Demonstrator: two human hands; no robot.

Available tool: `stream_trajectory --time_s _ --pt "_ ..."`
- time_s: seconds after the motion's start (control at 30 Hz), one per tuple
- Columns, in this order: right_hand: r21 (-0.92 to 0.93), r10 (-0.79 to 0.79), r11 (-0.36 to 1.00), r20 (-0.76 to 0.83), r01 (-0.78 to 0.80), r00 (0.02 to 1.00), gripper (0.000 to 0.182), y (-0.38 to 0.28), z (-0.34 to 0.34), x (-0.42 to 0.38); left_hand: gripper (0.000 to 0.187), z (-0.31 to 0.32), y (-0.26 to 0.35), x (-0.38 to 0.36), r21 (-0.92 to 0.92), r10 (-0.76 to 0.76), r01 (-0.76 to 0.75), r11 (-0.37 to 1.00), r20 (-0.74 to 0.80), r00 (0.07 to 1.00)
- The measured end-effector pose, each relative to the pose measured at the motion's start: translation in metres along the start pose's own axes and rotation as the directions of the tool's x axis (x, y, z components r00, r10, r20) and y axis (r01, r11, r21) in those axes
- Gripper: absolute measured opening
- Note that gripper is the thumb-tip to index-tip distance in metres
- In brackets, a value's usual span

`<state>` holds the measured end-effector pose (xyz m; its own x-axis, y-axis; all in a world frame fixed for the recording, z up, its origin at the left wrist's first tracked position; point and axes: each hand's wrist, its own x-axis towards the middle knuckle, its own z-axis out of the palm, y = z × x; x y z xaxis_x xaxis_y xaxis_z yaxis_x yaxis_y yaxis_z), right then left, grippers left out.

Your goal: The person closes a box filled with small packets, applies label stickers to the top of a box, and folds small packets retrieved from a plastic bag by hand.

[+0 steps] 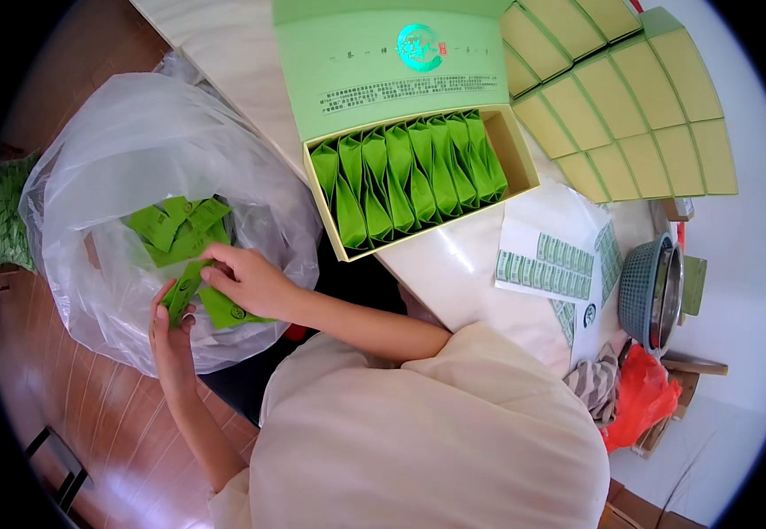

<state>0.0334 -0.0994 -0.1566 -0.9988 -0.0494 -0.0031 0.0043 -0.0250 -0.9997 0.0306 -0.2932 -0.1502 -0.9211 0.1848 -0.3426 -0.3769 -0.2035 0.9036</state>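
Head view, mid-left: holding green packet (183, 289) in left hand (172, 331) over plastic bag (264, 198), presumably for containment, cannot tell grip of right hand (246, 275).

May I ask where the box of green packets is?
The box is upper centre in the head view, on the table, right of the clear bag.
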Motion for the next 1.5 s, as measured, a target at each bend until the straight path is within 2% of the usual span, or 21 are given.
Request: stream_trajectory --time_s 0.43,0.87,0.93,0.97,1.03,1.07,1.1,1.13,1.2,1.23,1.3,1.33,1.4,1.43,1.5 --pt "-0.002 0.011 1.000 -0.040 -0.011 0.999 0.015 0.003 -0.004 0.002 0.047 0.012 -0.001 -0.001 0.015 -0.055 0.056 0.998 -0.057 0.997" --pt "0.009 0.033 0.999 -0.041 -0.033 0.999 0.014 0.005 -0.007 0.003 0.049 0.004 -0.010 0.006 0.016 -0.071 0.071 0.997 -0.026 0.997" --pt "0.043 0.036 0.998 -0.048 -0.034 0.998 0.014 0.010 -0.008 0.001 0.054 -0.006 -0.016 0.009 -0.002 0.007 -0.007 1.000 0.038 0.999" --pt "0.087 0.041 0.996 -0.054 -0.036 0.998 0.013 0.013 -0.002 0.002 0.057 -0.014 -0.019 0.011 0.026 0.015 -0.015 1.000 0.010 1.000" --pt "-0.002 0.082 0.997 -0.037 -0.082 0.996 0.012 0.006 -0.002 0.000 0.051 -0.008 -0.013 0.006 0.055 0.092 -0.088 0.995 -0.070 0.993" --pt "0.112 0.023 0.994 -0.114 -0.011 0.993 0.012 0.011 0.004 0.000 0.048 -0.002 -0.006 0.005 0.012 0.121 -0.121 0.993 -0.101 0.987" --pt "0.015 -0.011 1.000 -0.115 0.013 0.993 0.014 0.005 0.001 0.002 0.053 0.001 -0.001 0.004 0.031 0.162 -0.160 0.987 -0.122 0.979" --pt "0.001 -0.038 0.999 -0.153 0.039 0.988 0.014 0.009 -0.001 0.004 0.050 0.006 0.003 0.006 0.022 0.179 -0.178 0.984 -0.140 0.974" --pt "0.095 0.060 0.994 -0.101 -0.050 0.993 0.014 0.007 -0.004 0.007 0.047 0.015 0.011 0.008 0.015 0.257 -0.258 0.966 -0.147 0.955" --pt "0.045 0.121 0.992 -0.095 -0.117 0.988 0.015 0.006 -0.005 0.007 0.039 0.017 0.011 0.010 -0.009 0.295 -0.301 0.954 -0.168 0.941" --pt "0.035 0.146 0.989 -0.044 -0.145 0.988 0.015 0.002 -0.004 0.002 0.024 0.016 0.002 0.008 -0.038 0.317 -0.342 0.939 -0.293 0.902" --pt "0.032 0.144 0.989 -0.030 -0.143 0.989 0.015 0.002 -0.003 0.002 0.024 0.010 0.000 0.007 -0.039 0.320 -0.348 0.937 -0.305 0.897" --pt "-0.279 0.128 0.955 0.075 -0.102 0.989 0.016 0.003 -0.003 0.000 0.018 0.002 -0.005 0.003 0.241 0.387 -0.319 0.917 -0.332 0.860" --pt "-0.285 0.132 0.953 0.082 -0.103 0.988 0.016 0.001 0.000 -0.001 0.018 -0.003 -0.004 0.002 0.234 0.384 -0.318 0.919 -0.340 0.858" --pt "-0.347 -0.054 0.935 0.069 0.074 0.996 0.017 -0.006 0.003 -0.003 0.018 -0.010 -0.003 0.002 0.408 0.577 -0.460 0.789 -0.236 0.782"
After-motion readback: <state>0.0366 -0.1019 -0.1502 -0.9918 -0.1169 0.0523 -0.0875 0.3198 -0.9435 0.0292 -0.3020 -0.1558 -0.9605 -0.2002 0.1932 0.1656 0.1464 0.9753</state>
